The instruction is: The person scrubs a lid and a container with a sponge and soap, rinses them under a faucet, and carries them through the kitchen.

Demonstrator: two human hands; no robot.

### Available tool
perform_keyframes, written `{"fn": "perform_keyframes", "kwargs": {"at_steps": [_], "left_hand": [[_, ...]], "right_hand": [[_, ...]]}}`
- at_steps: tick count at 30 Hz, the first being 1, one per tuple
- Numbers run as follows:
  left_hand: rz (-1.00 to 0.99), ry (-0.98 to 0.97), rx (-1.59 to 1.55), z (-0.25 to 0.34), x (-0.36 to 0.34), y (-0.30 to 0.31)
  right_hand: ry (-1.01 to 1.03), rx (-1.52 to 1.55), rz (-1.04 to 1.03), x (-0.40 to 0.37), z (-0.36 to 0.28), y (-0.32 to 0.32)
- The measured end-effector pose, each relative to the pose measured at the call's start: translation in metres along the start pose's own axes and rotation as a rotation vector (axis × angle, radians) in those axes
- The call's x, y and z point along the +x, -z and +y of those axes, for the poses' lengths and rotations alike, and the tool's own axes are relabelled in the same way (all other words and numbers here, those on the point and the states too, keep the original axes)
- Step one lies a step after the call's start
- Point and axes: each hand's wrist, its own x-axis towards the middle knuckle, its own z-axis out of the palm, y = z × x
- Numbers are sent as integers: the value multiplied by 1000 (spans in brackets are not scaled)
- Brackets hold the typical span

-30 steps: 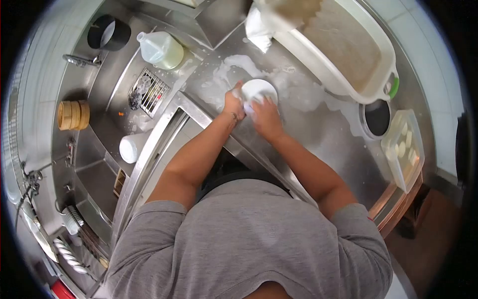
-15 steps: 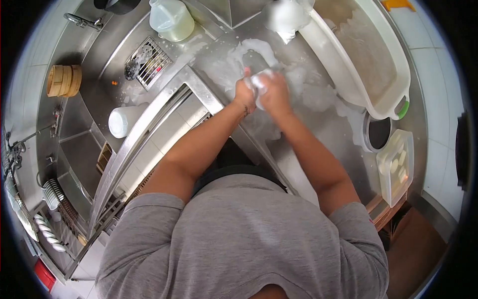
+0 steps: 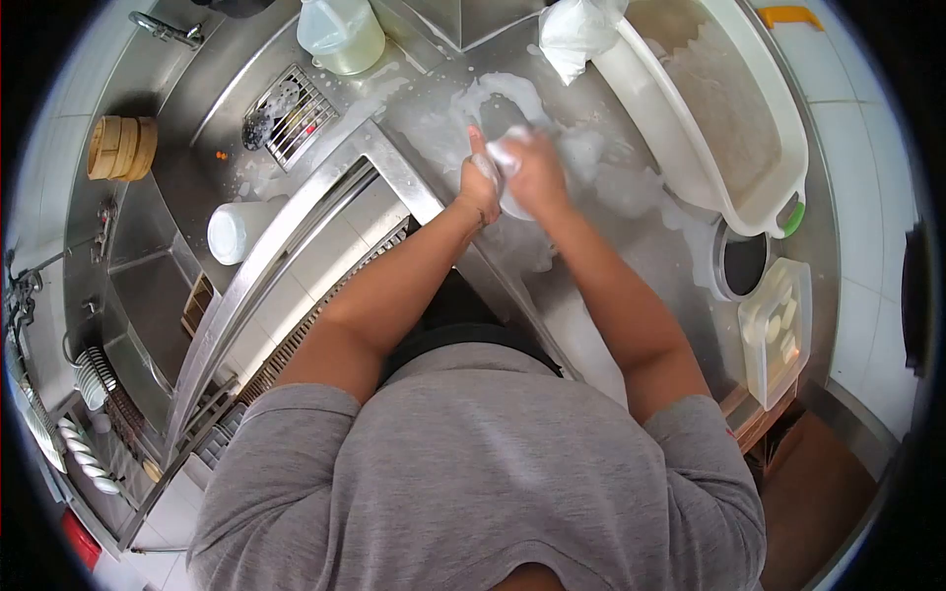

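Soapy and close together, my two hands are over the wet steel counter (image 3: pixel 631 251). My left hand (image 3: pixel 477 179), thumb pointing up, grips the near-left edge of a pale grey, foamy, rounded object (image 3: pixel 511 205). My right hand (image 3: pixel 537 177) is blurred by motion and closed on a white, foam-covered wad (image 3: pixel 505 152), pressed against that object. I cannot tell what kind of thing the rounded object is, since my hands cover much of it. White suds (image 3: pixel 581 148) spread around both hands.
A large white tub (image 3: pixel 680 108) of cloudy water stands at right, beside a white plastic bag (image 3: pixel 574 44). Nearer are a dark-centred round container (image 3: pixel 741 264) and a clear box (image 3: pixel 774 340). At left are a jug (image 3: pixel 340 39), a drain grate (image 3: pixel 296 118) and a white container (image 3: pixel 229 234).
My right hand has shifted slightly left and up across the object. My left thumb now points up more, and the whole view has tilted a little.
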Motion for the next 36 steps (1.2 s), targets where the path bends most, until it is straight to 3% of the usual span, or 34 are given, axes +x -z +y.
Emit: {"fn": "perform_keyframes", "kwargs": {"at_steps": [1, 3, 5, 6, 7, 9, 10, 11, 13, 15, 17, 18, 19, 22, 23, 25, 27, 29, 31, 33, 36], "left_hand": [[-32, -19, 68, -1, 4, 4], [-50, -21, 131, -6, 2, 10], [26, 89, 95, 3, -2, 2], [52, 94, 106, 1, 0, 2], [44, 91, 105, 1, 0, 1], [-135, -93, 91, 1, -5, 3], [-127, -84, 86, 1, -7, 2], [-48, -11, 23, 0, -8, 0], [21, 49, -32, 1, -7, -3], [82, -66, 103, -2, -6, 0], [71, -74, 81, -10, 7, 8], [56, -85, 62, -13, 12, 11], [54, -83, 59, -12, 19, 13], [29, 37, 87, -13, 14, 10], [87, -20, 116, -11, 9, 6], [153, -82, 146, -2, 2, 1], [182, -25, 223, -1, -1, 4], [216, -28, 296, 7, -17, -2], [232, -33, 365, 1, -13, -2], [160, -44, 229, 1, -4, 0], [300, -39, 412, 15, -28, -15]], "right_hand": [[44, 169, -57, -5, -6, 0], [56, 33, -3, -3, 16, -5], [-184, -63, -124, 19, 18, 15], [-85, -115, -1, 9, 26, 1], [-82, -121, 5, 10, 15, 4], [58, 50, -85, -4, -10, 6], [81, 51, -10, -5, 5, -2], [66, 56, -25, -10, 13, 2], [-179, -104, -81, 6, 11, 20], [-145, -151, -26, -25, 11, 12], [67, 25, -112, -57, 1, 19], [192, -140, -65, -59, 11, 26], [192, -144, -68, -57, 18, 23], [-194, -122, 31, -54, 18, 24], [-187, -124, 36, -57, 7, 21], [50, 5, -106, -72, -26, 17], [87, 49, -110, -73, 4, 25], [-229, -112, -74, -71, 28, 41], [-150, -153, -74, -75, 18, 43], [75, -93, -78, -82, -8, 32], [88, -290, -48, -79, 18, 41]]}}
